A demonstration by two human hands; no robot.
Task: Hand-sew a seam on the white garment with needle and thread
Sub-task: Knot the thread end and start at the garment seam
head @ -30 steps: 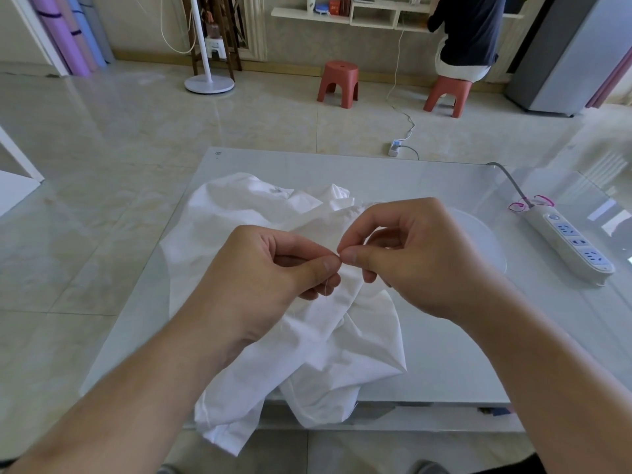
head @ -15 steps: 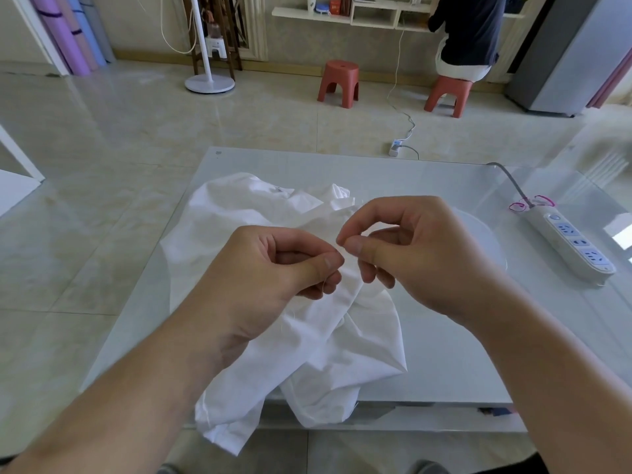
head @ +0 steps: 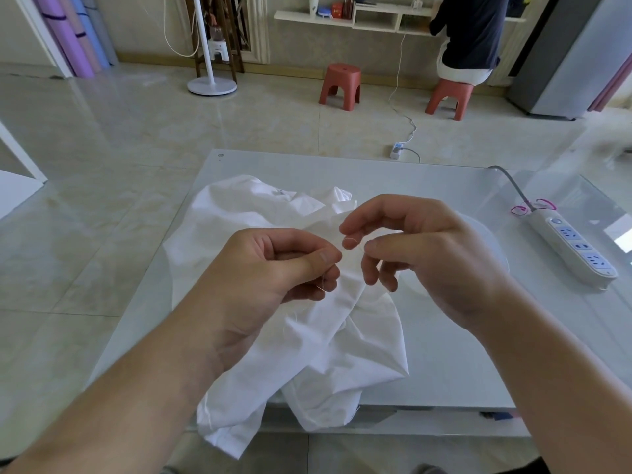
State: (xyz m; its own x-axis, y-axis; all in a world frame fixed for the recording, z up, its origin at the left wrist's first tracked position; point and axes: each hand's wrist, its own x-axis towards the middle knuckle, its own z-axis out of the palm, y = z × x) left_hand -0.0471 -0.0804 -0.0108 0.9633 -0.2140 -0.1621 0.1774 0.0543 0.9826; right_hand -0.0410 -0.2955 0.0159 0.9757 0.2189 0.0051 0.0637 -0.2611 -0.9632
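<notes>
While my left hand pinches the thread, its loop lies just right, beside my loosely curled right hand (needle unseen).

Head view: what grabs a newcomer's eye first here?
Two bare hands meet mid-frame: the left hand pinches a fine thread that loops toward the right hand. Beneath them a crumpled white garment spills over the table's near edge. A power strip lies at right.
</notes>
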